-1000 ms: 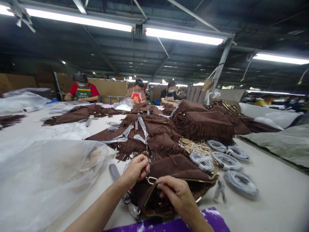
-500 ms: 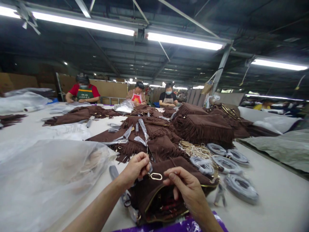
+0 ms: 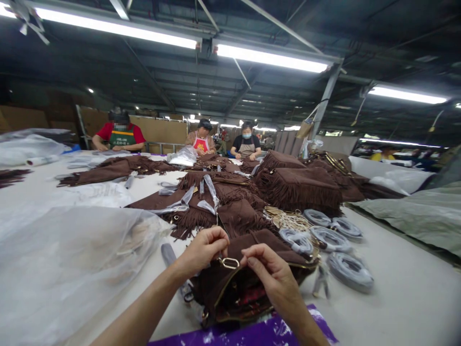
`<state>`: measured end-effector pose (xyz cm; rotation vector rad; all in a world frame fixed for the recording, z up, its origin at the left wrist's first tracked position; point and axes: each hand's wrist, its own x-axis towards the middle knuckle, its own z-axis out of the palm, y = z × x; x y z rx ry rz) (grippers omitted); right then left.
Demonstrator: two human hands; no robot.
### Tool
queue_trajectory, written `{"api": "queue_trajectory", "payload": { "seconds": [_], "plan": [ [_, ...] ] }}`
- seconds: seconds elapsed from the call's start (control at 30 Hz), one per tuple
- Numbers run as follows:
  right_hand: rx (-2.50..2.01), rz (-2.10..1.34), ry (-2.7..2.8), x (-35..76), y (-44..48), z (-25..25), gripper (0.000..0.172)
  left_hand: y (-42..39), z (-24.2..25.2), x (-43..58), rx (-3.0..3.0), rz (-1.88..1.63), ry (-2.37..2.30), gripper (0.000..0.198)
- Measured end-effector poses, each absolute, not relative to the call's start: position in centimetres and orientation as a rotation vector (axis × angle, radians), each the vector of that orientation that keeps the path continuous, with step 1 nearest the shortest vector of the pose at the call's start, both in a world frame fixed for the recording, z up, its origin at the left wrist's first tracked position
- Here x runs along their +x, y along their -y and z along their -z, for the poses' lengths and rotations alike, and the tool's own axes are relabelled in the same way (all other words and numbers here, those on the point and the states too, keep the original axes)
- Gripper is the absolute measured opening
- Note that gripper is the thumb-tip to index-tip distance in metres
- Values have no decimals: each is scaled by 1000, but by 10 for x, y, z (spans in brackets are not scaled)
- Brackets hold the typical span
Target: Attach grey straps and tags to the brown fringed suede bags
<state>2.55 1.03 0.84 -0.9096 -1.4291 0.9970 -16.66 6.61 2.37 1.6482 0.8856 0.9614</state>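
Note:
A brown suede bag [image 3: 252, 283] lies open-mouthed on the table in front of me, gold zip along its rim. My left hand [image 3: 203, 250] pinches the top of a gold metal ring [image 3: 229, 263] above the bag's edge. My right hand [image 3: 270, 278] is closed in a pinch at the ring's right end, resting on the bag. Behind it lie more brown fringed bags [image 3: 223, 202].
Coiled straps wrapped in grey film [image 3: 349, 271] lie right of the bag. A large clear plastic sheet [image 3: 68, 259] covers the left of the white table [image 3: 403, 298]. Purple sheet [image 3: 252, 334] at the near edge. Three people [image 3: 121, 134] work at the far end.
My right hand came up from the bag's opening to the ring's right end. The left hand kept its pinch on the ring, which rose slightly.

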Motion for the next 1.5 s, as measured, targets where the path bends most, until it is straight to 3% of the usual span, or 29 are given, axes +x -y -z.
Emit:
{"api": "queue_trajectory", "payload": {
  "seconds": [0.23,0.5,0.67,0.73,0.83,0.93,1.03,1.13,1.27,1.5],
  "plan": [
    [-857,-1288,1274,3,-34,-18,30,-62,-32,-166,1921,-1306,-968,20],
    [-876,-943,1670,-14,-54,-20,31,-60,-38,-162,1889,-1454,-852,12],
    [-864,-828,1616,-12,-71,-54,25,-43,-53,-162,1980,-1664,-1018,9],
    [-866,-756,1559,0,-74,-82,24,-30,-60,-160,2193,-1524,-936,12],
    [-852,-624,1533,32,-58,-131,22,-15,-61,-154,2607,-922,-779,15],
    [-875,-409,1605,71,-24,-172,16,-13,-48,-150,2729,-394,-990,28],
    [-984,-339,1671,101,9,-190,14,-25,-28,-154,2526,-296,-1092,41],
    [-1095,-456,1887,106,27,-169,17,-41,-8,-160,2142,-415,-974,41],
    [-1324,-714,2195,77,25,-98,20,-57,12,-160,1847,-491,-1027,41],
    [-1636,-596,2290,33,-1,-17,20,-59,16,-157,1579,-563,-1091,35]
  ]
}}
